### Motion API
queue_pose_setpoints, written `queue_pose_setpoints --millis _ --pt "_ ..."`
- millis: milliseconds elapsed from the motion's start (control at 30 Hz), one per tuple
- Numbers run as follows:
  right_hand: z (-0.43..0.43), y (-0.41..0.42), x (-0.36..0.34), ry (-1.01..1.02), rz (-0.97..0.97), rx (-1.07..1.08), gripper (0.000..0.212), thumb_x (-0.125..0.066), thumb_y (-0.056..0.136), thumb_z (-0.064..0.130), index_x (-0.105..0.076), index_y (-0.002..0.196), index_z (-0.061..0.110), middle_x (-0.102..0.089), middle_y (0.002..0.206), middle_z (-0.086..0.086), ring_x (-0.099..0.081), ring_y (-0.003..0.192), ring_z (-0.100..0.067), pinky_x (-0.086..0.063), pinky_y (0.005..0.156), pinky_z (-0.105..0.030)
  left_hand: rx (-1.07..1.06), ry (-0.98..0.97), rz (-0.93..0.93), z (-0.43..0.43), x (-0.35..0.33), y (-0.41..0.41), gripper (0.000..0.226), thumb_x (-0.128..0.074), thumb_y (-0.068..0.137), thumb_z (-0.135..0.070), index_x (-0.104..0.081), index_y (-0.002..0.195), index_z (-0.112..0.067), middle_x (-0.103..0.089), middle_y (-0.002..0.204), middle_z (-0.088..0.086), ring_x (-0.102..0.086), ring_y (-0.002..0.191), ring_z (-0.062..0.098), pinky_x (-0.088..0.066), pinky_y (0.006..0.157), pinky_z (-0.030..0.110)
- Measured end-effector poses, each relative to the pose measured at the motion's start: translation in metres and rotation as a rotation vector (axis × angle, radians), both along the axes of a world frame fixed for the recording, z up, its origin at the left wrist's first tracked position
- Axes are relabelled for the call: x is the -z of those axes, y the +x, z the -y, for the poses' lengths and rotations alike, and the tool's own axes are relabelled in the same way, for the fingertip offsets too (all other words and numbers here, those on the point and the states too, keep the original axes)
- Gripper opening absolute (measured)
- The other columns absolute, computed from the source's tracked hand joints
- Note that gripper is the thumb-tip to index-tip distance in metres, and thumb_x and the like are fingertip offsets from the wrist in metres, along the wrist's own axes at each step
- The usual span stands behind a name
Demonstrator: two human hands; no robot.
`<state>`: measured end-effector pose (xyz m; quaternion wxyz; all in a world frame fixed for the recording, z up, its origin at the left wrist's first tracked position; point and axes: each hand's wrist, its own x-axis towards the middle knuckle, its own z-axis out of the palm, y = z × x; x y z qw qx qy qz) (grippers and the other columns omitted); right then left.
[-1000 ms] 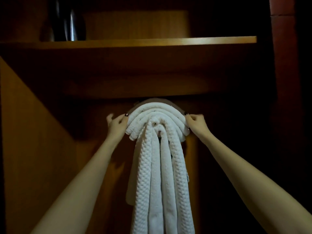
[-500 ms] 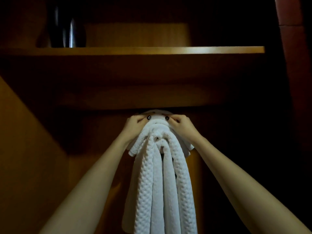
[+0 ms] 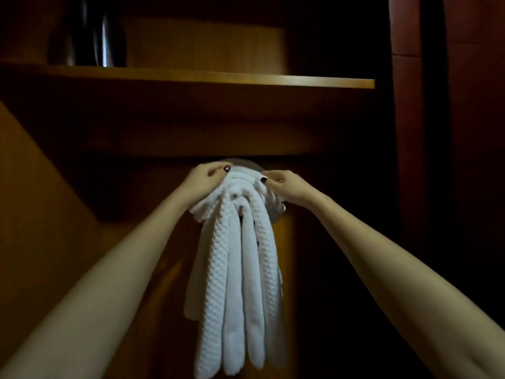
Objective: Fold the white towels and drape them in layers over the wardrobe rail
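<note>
Several white towels point(image 3: 240, 269) already hang layered, tails dropping below the fingers point(image 3: 214, 172). Left hand point(image 3: 203, 181) and right hand point(image 3: 289, 187) grip the crown between them, fingers curled into it. The rail is hidden beneath. Probably only tidying remains.

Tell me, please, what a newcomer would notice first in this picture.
The white towels stand out most: a bright, layered bundle hanging in the middle of the dark wooden wardrobe. The left hand and the right hand grip its top from either side, below the shelf. A dark shiny object stands on that shelf at upper left.
</note>
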<state>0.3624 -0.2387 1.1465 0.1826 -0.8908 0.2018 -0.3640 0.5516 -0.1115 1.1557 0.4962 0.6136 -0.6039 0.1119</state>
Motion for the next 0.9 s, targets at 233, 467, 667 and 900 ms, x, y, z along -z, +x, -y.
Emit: queue_pose_setpoints --millis 233,467,667,900 --pt "-0.053 -0.106 0.088 -0.149 -0.035 0.165 0.041 -0.052 0.099 0.025 -0.053 0.138 0.016 -0.053 0.142 -0.003 -0.046 0.133 -0.019 -0.035 0.108 -0.029 -0.008 -0.130 0.291 -0.025 0.085 -0.101 0.039 -0.045 0.095 -0.031 -0.061 0.128 -0.021 -0.054 0.136 -0.007 -0.038 0.137 0.012 -0.023 0.114 0.027" --pt "-0.067 -0.245 0.200 -0.178 -0.378 0.489 0.052 -0.046 0.100 0.037 -0.032 0.150 0.033 -0.023 0.159 -0.005 -0.010 0.148 -0.031 -0.015 0.117 -0.055 0.048 0.124 0.690 0.002 0.199 -0.219 0.060 -0.032 0.091 -0.046 -0.043 0.145 -0.022 -0.039 0.152 -0.002 -0.023 0.146 0.020 -0.016 0.114 0.056" --pt "-0.070 -0.416 0.291 -0.075 -0.626 0.805 0.053 -0.041 0.102 0.041 -0.027 0.152 0.032 -0.018 0.161 -0.005 -0.008 0.149 -0.032 -0.014 0.118 -0.055 0.279 0.268 0.895 0.049 0.292 -0.375 0.062 -0.043 0.098 -0.038 -0.019 0.154 -0.023 -0.018 0.161 -0.004 -0.004 0.150 0.016 -0.007 0.121 0.049" --pt "-0.088 -0.618 0.383 0.211 -0.909 1.050 0.055 -0.039 0.102 0.041 -0.024 0.153 0.028 -0.017 0.161 -0.008 -0.008 0.148 -0.035 -0.015 0.117 -0.058 0.618 0.419 0.986 0.093 0.394 -0.592 0.067 -0.043 0.098 -0.039 -0.012 0.155 -0.024 -0.015 0.162 -0.005 -0.002 0.150 0.016 -0.005 0.121 0.050"
